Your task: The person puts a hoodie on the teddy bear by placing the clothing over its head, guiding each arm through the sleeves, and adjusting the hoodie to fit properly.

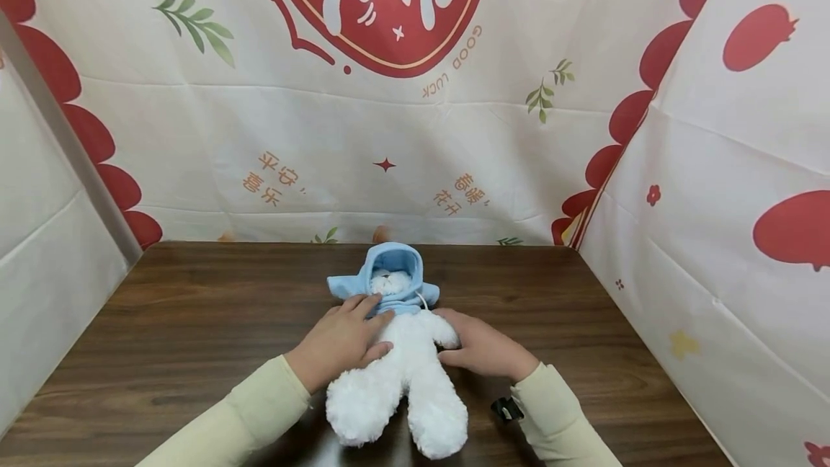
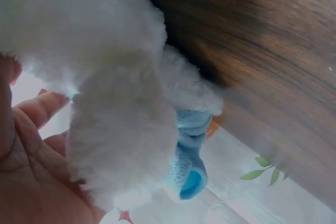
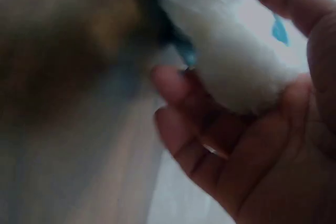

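A white plush toy (image 1: 405, 348) lies on its back, its legs toward the person. A light blue hoodie (image 1: 398, 301) is bunched over its head and upper chest, hood up, with part of the face showing in the hood opening. Both sleeves stick out sideways, and a white cord hangs at the right. My left hand (image 1: 344, 337) holds the toy's left side in the head view, fingertips at the hoodie's hem and thumb on the belly; it hides the arm there. My right hand (image 3: 231, 145) grips the other fluffy arm (image 3: 236, 72), fingers curled beneath it.
The toy lies on a dark wooden table (image 1: 214, 294). Behind it hangs a white cloth (image 1: 311, 128) with red and green prints, and a similar cloth wall (image 1: 726, 179) runs along the right side. A small black device (image 1: 507, 409) sits at the right wrist.
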A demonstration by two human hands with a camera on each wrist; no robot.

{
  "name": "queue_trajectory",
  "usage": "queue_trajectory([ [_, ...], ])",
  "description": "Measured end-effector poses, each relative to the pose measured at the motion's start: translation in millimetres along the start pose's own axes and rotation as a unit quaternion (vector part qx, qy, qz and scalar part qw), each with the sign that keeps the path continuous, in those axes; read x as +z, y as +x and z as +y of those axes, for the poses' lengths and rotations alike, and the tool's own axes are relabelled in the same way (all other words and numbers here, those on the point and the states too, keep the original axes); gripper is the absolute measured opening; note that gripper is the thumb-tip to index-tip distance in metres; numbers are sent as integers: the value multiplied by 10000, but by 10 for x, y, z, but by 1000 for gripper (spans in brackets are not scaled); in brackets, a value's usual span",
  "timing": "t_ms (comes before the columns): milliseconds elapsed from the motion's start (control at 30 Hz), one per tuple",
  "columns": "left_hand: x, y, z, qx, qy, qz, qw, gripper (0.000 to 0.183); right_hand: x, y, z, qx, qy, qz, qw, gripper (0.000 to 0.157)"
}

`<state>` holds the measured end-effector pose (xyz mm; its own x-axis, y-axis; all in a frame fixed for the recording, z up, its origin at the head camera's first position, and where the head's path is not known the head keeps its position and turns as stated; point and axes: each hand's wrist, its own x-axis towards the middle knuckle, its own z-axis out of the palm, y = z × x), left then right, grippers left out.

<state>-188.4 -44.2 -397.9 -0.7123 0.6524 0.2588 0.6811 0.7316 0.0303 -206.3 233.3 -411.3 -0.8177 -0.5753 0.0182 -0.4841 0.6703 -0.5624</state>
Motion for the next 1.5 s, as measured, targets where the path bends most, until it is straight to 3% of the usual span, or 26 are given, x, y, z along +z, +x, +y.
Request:
queue_trajectory([
  [100,12,-2,13,61,68,138,9999,54,50,25,30,-168,-39,329,9993,44],
  [200,-18,-8,27,163,19,237,9996,57,35,41,-19,-209,290,835,9959,31],
  [333,-71,-9,38,233,-139,237,9993,66,-98,3,-321,-341,835,1224,9884,28],
  [467,-59,-14,47,217,-179,298,9992,71,-243,-44,-657,-782,791,1519,9821,29],
  [567,-17,-30,48,97,-259,295,9992,72,-264,-40,-749,-1163,732,1452,9798,31],
  [667,41,-52,42,-45,-438,198,9988,73,-221,-35,-696,-1280,1179,997,9797,32],
  [767,91,-65,28,-99,-506,150,9986,73,-151,-34,-504,-796,2270,577,9689,25],
  [833,109,-66,17,-109,-517,193,9984,73,-100,-16,-350,-296,3039,664,9499,26],
  [900,113,-67,11,-100,-553,229,9982,73,-44,10,-211,162,3403,789,9369,24],
  [967,112,-71,11,-94,-605,220,9979,74,15,33,-110,436,3243,775,9417,16],
  [1033,111,-77,16,-86,-659,189,9976,74,63,28,-48,555,2919,471,9537,15],
  [1133,116,-83,21,-85,-666,133,9977,74,107,-13,1,463,2603,-112,9643,37],
  [1267,128,-84,21,-159,-584,301,9977,74,120,-39,-6,121,2671,-510,9623,57],
  [1367,131,-69,22,-320,-468,797,9952,73,74,-11,-48,-31,2699,-289,9624,55],
  [1500,84,-15,36,-428,-462,1429,9877,79,-105,13,-174,-68,2515,477,9667,44],
])
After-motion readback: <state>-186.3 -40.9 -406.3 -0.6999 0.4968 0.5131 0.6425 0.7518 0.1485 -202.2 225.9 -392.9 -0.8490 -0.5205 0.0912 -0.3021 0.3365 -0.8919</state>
